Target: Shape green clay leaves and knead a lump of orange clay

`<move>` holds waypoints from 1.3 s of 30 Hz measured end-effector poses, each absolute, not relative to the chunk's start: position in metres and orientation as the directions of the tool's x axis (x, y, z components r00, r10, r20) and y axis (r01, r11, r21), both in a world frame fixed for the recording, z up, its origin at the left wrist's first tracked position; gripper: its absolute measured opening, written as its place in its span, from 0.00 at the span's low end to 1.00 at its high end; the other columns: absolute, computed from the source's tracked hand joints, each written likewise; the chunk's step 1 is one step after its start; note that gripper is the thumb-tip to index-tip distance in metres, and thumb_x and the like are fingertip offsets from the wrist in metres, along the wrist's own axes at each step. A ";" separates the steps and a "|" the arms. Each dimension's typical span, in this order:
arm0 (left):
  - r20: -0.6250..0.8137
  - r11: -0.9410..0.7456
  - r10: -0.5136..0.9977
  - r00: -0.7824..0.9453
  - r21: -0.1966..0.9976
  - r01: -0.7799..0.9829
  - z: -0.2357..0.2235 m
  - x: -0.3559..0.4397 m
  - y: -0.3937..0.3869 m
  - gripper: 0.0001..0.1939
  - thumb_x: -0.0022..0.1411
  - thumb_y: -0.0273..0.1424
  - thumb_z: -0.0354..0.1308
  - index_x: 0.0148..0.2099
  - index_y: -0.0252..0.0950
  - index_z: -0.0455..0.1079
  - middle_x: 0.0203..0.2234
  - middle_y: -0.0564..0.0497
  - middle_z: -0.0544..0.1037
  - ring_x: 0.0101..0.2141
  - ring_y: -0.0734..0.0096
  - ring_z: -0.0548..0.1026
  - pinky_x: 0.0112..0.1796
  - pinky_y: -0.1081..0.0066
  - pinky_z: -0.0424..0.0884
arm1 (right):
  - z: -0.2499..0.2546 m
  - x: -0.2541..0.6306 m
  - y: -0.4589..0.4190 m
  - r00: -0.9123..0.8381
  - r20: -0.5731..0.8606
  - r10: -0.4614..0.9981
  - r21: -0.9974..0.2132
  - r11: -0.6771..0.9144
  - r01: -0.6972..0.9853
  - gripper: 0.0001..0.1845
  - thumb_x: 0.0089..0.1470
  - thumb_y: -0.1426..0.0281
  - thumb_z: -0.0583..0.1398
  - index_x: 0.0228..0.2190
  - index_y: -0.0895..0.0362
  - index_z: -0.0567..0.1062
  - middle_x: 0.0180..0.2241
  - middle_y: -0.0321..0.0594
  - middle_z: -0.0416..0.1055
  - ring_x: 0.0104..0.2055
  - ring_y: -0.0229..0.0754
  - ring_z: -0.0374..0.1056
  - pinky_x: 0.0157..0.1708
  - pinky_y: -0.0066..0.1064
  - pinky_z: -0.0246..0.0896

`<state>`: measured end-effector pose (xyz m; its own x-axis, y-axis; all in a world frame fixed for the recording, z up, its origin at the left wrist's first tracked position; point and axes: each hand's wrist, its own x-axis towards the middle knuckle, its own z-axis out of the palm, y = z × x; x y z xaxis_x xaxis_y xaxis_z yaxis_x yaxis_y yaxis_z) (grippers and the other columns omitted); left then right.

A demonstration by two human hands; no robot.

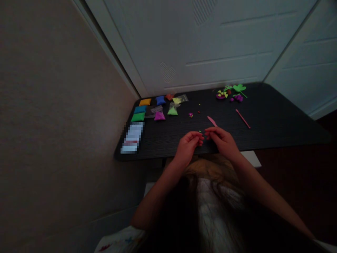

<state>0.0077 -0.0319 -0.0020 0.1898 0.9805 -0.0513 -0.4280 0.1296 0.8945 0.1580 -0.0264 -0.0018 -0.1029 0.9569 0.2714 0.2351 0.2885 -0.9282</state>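
At the near edge of the black table, my left hand is closed, its thumb pressed against curled fingers; whatever lies inside is too small or hidden to make out. Facing it across a narrow gap, my right hand has loosely bent fingers held apart from the thumb, and nothing shows in them. A tiny green piece of clay lies just beyond the fingertips. Close to my right fingers is a pink plastic knife. Farther off sit a small purple clay flower and a tiny red bit.
Bags of coloured clay, including a green one and a magenta one, lie at the left behind a phone. A pink stick tool, purple clay balls and a green clay leaf shape are at the right.
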 end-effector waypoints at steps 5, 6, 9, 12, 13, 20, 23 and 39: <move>-0.038 0.115 0.981 0.193 0.906 -0.407 -0.004 0.008 -0.032 0.04 0.53 0.27 0.55 0.33 0.33 0.69 0.27 0.52 0.73 0.26 0.79 0.69 0.32 0.74 0.64 | -0.003 0.158 -0.026 -0.103 0.273 0.956 -0.928 0.290 0.232 0.11 0.54 0.70 0.53 0.37 0.55 0.72 0.32 0.36 0.71 0.32 0.34 0.65 0.36 0.28 0.59; -0.037 0.114 0.980 0.194 0.909 -0.401 -0.004 0.007 -0.032 0.04 0.53 0.27 0.55 0.34 0.34 0.69 0.27 0.52 0.73 0.27 0.79 0.69 0.32 0.74 0.64 | -0.002 0.158 -0.026 -0.104 0.273 0.956 -0.929 0.290 0.230 0.11 0.54 0.70 0.53 0.37 0.55 0.72 0.32 0.35 0.71 0.32 0.34 0.65 0.36 0.28 0.59; -0.034 0.110 0.980 0.198 0.916 -0.387 -0.005 0.007 -0.031 0.05 0.53 0.27 0.55 0.34 0.34 0.69 0.27 0.52 0.73 0.27 0.79 0.69 0.32 0.74 0.63 | -0.002 0.158 -0.026 -0.108 0.263 0.959 -0.933 0.281 0.222 0.11 0.54 0.69 0.53 0.37 0.55 0.72 0.32 0.35 0.70 0.32 0.34 0.65 0.36 0.28 0.59; -0.026 0.104 0.979 0.201 0.917 -0.385 -0.006 0.007 -0.031 0.05 0.53 0.28 0.56 0.34 0.34 0.69 0.27 0.52 0.73 0.27 0.79 0.69 0.32 0.74 0.64 | -0.001 0.158 -0.027 -0.110 0.254 0.961 -0.939 0.273 0.209 0.10 0.54 0.69 0.53 0.37 0.55 0.72 0.31 0.35 0.70 0.33 0.34 0.65 0.36 0.28 0.59; -0.027 0.105 0.979 0.203 0.916 -0.386 -0.006 0.007 -0.031 0.05 0.53 0.28 0.56 0.34 0.34 0.69 0.27 0.52 0.73 0.27 0.79 0.69 0.32 0.74 0.64 | -0.001 0.158 -0.027 -0.109 0.251 0.962 -0.941 0.269 0.205 0.10 0.54 0.69 0.53 0.37 0.55 0.72 0.31 0.35 0.70 0.33 0.34 0.65 0.36 0.28 0.59; -0.034 0.113 0.978 0.206 0.918 -0.381 -0.006 0.007 -0.031 0.05 0.53 0.28 0.55 0.34 0.34 0.70 0.27 0.53 0.73 0.27 0.79 0.69 0.32 0.75 0.64 | 0.001 0.158 -0.028 -0.110 0.227 0.968 -0.946 0.246 0.212 0.11 0.53 0.67 0.54 0.37 0.55 0.72 0.29 0.35 0.69 0.32 0.34 0.65 0.35 0.28 0.59; -0.025 0.103 0.978 0.207 0.921 -0.376 -0.006 0.007 -0.031 0.05 0.54 0.28 0.55 0.34 0.35 0.70 0.27 0.53 0.73 0.27 0.79 0.69 0.32 0.75 0.63 | 0.001 0.158 -0.028 -0.113 0.230 0.967 -0.942 0.251 0.225 0.11 0.53 0.66 0.54 0.37 0.55 0.72 0.28 0.34 0.69 0.32 0.35 0.65 0.34 0.28 0.59; -0.033 0.093 0.981 0.191 0.945 -0.314 -0.002 0.006 -0.033 0.09 0.50 0.31 0.60 0.35 0.35 0.69 0.18 0.58 0.64 0.21 0.82 0.60 0.25 0.77 0.55 | -0.002 0.160 -0.027 -0.105 0.234 0.966 -0.931 0.254 0.261 0.13 0.51 0.65 0.56 0.39 0.54 0.71 0.21 0.30 0.57 0.22 0.33 0.53 0.23 0.27 0.48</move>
